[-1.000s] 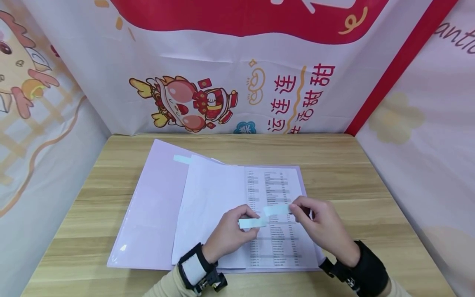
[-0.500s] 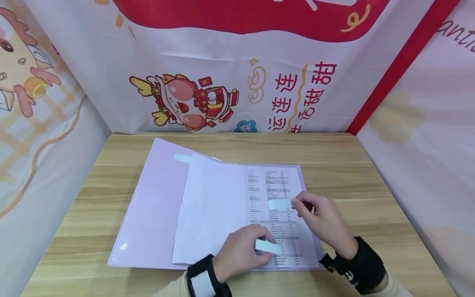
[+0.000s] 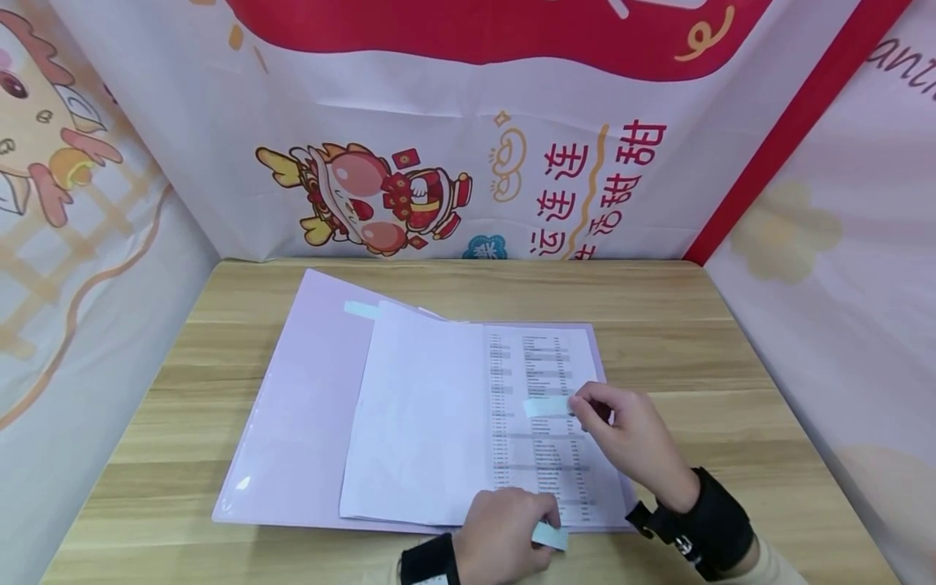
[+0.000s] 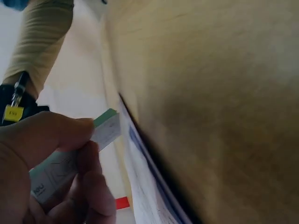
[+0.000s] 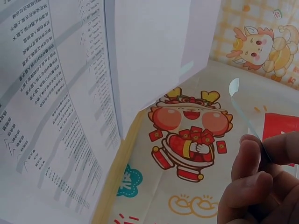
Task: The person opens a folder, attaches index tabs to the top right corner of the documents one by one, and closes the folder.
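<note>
On the tabletop a purple folder lies open, printed page at right. Near, the left hand pinches a pad, likely held aside; over the page, the right hand has its grip pinching a strip by its right end, presumably freeing the rest.

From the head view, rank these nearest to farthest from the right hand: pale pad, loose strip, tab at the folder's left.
1. Loose strip: pinched in the right hand.
2. Pale pad: lower, in the left hand.
3. Tab: upper left, over the folder.
</note>
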### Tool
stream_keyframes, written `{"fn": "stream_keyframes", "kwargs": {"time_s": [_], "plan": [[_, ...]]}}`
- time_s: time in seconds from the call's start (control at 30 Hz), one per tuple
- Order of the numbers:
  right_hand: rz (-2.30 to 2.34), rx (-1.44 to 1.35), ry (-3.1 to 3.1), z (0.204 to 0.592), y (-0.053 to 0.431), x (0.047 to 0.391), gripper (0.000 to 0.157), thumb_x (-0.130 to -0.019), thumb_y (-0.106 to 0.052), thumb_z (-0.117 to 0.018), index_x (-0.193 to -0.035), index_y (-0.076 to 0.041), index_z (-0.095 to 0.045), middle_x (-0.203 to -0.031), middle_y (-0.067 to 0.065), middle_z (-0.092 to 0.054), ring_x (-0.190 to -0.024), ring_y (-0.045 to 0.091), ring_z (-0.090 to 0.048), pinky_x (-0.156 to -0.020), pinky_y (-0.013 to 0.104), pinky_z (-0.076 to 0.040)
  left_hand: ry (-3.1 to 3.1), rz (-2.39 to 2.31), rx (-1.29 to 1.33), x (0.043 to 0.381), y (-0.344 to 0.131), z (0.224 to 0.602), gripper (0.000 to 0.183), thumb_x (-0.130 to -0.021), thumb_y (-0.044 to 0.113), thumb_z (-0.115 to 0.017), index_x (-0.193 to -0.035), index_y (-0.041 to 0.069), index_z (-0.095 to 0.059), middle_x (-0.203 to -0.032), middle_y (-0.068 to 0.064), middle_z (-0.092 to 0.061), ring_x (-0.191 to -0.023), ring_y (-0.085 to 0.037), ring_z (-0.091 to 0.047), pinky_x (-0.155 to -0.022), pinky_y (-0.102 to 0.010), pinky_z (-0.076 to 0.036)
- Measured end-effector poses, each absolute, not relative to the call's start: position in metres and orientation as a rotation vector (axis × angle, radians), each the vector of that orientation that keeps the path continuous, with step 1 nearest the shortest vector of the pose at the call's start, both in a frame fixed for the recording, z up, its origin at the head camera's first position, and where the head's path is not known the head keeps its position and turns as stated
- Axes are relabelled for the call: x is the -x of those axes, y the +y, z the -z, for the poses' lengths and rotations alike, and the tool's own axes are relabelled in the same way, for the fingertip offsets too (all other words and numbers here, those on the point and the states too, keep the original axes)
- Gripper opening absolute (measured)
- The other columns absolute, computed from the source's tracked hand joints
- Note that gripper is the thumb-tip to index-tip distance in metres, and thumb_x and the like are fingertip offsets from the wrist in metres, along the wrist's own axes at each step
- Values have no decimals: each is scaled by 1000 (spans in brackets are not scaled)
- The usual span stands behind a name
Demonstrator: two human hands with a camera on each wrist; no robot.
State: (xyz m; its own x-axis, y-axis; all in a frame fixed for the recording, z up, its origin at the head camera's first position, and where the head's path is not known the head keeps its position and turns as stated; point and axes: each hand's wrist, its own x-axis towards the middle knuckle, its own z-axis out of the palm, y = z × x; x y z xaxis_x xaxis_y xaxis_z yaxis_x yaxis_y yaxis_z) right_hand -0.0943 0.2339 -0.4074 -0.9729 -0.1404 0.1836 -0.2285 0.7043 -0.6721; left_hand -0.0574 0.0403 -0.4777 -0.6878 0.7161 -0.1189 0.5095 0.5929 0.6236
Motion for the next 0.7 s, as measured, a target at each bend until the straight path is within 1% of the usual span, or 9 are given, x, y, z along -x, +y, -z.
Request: {"fn": "stream_keyframes", "kwargs": {"time_s": [0.13, 0.3, 0.5, 0.7], "plan": [[-1106, -326, -2793, 406, 233, 94, 17, -93, -27, -58, -76, -26, -62, -62, -9, -49, -55, 9, -46, -47, 22, -36, 2494, -672, -1043, 53, 41, 480, 18, -71, 24, -78, -84, 29, -67, -65, 21, -54, -58, 2, -45, -48, -21, -34], [-1100, -326, -2800, 406, 232, 93, 18, -93, -27, -58, -76, -26, -61, -62, -9, -49, -55, 9, -46, -47, 22, -36, 2577, -510, -1127, 50, 41, 482, 22, -69, 27, -80, -88, 25, -67, -63, 15, -57, -54, -1, -47, -46, -22, -34], [-1101, -336, -2801, 407, 231, 93, 19, -93, -27, -58, -75, -26, -61, -61, -9, -48, -54, 8, -45, -47, 22, -36, 2599, -425, -1154, 47, 42, 484, 25, -68, 29, -81, -87, 20, -67, -56, 12, -54, -48, -2, -44, -44, -21, -34], [-1093, -331, -2800, 408, 231, 93, 19, -93, -27, -58, -75, -26, -61, -61, -9, -49, -54, 8, -45, -46, 22, -36, 2657, -370, -1161, 45, 44, 485, 24, -67, 32, -81, -83, 19, -69, -59, 9, -56, -50, -4, -45, -43, -22, -33]]}}
